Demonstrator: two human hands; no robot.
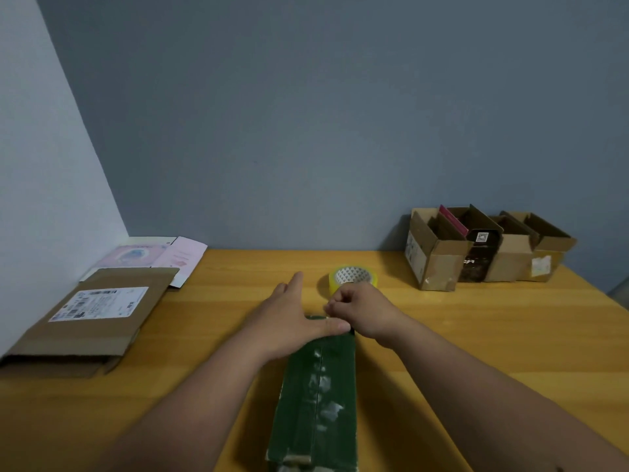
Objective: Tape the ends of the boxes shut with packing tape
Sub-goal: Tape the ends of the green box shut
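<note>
- Green box (318, 390) is lying lengthwise on the table (476, 352), running from the near edge toward the tape roll (353, 276), which sits just beyond its far end.
- The left hand (289, 321) is pressing flat on that far end, fingers straight; the right hand (360, 311) is curling its fingers there — whether it is pinching tape cannot be told.
- Judged step: sealing the far end. Next calls for smoothing the strip down and freeing it from the roll.
- Four open cartons (483, 247) are standing at the far right — one is holding a red card; the rest is unclear.
- Flat mailers (92, 318) are lying at the left.
</note>
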